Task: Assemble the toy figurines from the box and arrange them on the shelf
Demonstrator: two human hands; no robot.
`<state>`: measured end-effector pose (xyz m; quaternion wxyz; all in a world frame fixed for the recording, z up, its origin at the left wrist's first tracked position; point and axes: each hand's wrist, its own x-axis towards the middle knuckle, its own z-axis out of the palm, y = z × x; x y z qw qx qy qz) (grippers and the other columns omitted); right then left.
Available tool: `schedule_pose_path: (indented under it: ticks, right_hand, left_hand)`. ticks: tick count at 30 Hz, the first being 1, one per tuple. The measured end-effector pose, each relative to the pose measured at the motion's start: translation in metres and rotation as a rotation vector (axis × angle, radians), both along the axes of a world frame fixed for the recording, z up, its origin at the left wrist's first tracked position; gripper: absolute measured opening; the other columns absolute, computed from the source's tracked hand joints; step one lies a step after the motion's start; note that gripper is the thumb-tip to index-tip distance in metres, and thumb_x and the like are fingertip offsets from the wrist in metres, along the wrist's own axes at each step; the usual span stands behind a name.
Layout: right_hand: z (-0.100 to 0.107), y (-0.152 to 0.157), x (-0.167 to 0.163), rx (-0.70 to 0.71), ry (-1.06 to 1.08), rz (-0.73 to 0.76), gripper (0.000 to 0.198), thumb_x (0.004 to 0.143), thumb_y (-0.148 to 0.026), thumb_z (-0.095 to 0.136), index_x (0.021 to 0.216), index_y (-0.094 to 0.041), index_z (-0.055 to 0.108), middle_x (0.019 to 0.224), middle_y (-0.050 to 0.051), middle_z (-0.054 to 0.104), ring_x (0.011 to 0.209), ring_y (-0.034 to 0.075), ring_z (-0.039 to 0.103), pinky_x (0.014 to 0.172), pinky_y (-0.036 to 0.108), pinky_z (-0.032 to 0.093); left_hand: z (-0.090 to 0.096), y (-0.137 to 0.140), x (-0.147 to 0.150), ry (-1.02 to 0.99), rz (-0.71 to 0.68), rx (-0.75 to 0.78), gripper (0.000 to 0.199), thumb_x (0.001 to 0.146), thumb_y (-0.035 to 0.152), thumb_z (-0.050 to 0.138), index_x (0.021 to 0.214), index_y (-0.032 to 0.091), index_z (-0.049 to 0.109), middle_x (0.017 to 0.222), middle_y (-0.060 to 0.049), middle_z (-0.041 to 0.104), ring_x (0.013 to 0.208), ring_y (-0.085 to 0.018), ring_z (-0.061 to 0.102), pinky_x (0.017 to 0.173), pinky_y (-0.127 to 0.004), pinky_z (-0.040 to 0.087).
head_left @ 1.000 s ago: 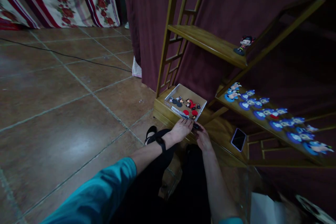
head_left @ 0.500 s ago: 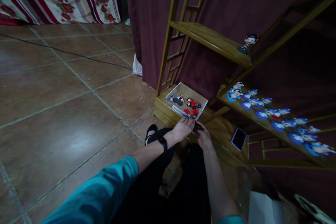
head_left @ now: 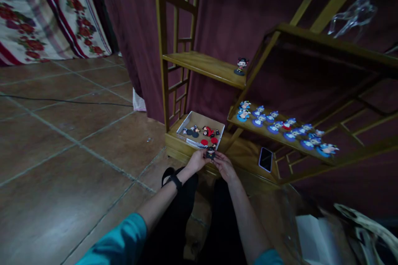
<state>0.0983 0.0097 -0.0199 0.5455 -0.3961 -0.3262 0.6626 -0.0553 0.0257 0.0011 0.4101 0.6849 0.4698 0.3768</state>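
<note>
Between my two hands a small dark figurine (head_left: pixel 210 152) stands upright on a round black base. My left hand (head_left: pixel 198 161) grips it from the left, and my right hand (head_left: pixel 224 165) holds its right side with closed fingers. Just beyond my hands an open cardboard box (head_left: pixel 199 118) rests on the lowest shelf. Inside it lie several figurines, among them a red one (head_left: pixel 207 131), with black and red round bases. A similar dark figurine (head_left: pixel 241 65) stands at the right end of the upper shelf.
Several blue-based figurines (head_left: pixel 275 126) line the middle shelf (head_left: pixel 311 155) at right. A phone (head_left: pixel 265 159) lies on the lowest shelf (head_left: pixel 245 153). A clear horse-shaped ornament (head_left: pixel 354 14) is high at right. A white box (head_left: pixel 314 236) sits low right, and a cable (head_left: pixel 62 100) crosses the floor.
The view has swung right, showing more of the shelving. The dark figurine, mostly hidden by my fingers before, now shows upright between both hands.
</note>
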Motion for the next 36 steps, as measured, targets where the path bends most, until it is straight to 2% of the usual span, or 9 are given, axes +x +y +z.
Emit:
schedule_pose_path:
  ticks: [5,8,13,20,29,36]
  right_hand:
    - [0.0,0.002,0.001,-0.009,0.026,-0.032,0.034,0.057,-0.013,0.071,0.089,-0.019,0.063,0.092,0.002,0.067,0.084,0.013,0.062,0.081,0.028,0.046]
    - [-0.001,0.003,0.001,-0.01,0.041,-0.051,0.035,0.057,-0.013,0.07,0.09,-0.019,0.063,0.092,0.002,0.067,0.085,0.014,0.062,0.084,0.03,0.045]
    - [0.0,0.004,0.001,-0.044,0.029,-0.065,0.038,0.056,-0.013,0.07,0.093,-0.019,0.063,0.089,0.003,0.067,0.086,0.015,0.062,0.087,0.034,0.044]
    - [0.002,0.004,0.001,-0.052,0.03,-0.053,0.037,0.056,-0.013,0.07,0.092,-0.019,0.064,0.088,0.003,0.066,0.087,0.016,0.061,0.087,0.035,0.044]
    - [-0.002,0.002,0.0,-0.065,0.051,-0.075,0.04,0.052,-0.009,0.071,0.09,-0.019,0.063,0.084,0.001,0.062,0.078,0.014,0.061,0.085,0.035,0.046]
    - [0.008,-0.003,-0.001,-0.078,0.057,-0.079,0.039,0.052,-0.009,0.071,0.089,-0.018,0.063,0.082,0.001,0.064,0.08,0.014,0.061,0.085,0.034,0.047]
  left_hand:
    - [-0.012,0.007,0.011,-0.368,0.012,-0.199,0.019,0.054,0.012,0.069,0.073,0.014,0.065,0.063,0.0,0.064,0.061,-0.014,0.057,0.062,-0.024,0.043]
    - [-0.017,0.009,0.015,-0.554,0.015,-0.344,0.021,0.051,0.012,0.072,0.071,0.012,0.065,0.058,0.001,0.061,0.053,-0.01,0.053,0.056,-0.021,0.041]
    - [-0.019,0.011,0.014,-0.757,0.093,-0.57,0.029,0.048,0.01,0.075,0.076,0.012,0.065,0.067,-0.003,0.064,0.058,-0.011,0.058,0.058,-0.021,0.044]
    - [-0.02,0.013,0.016,-0.81,0.181,-0.674,0.019,0.056,0.002,0.071,0.071,0.011,0.063,0.067,-0.004,0.063,0.059,-0.01,0.059,0.06,-0.022,0.047]
    - [-0.019,0.016,0.011,-0.763,0.17,-0.726,0.019,0.062,0.002,0.067,0.077,0.013,0.063,0.069,-0.004,0.064,0.056,-0.008,0.058,0.055,-0.02,0.047]
    - [-0.021,0.018,0.011,-0.737,0.181,-0.729,0.019,0.061,0.001,0.066,0.076,0.013,0.062,0.067,-0.003,0.064,0.056,-0.008,0.058,0.055,-0.019,0.047]
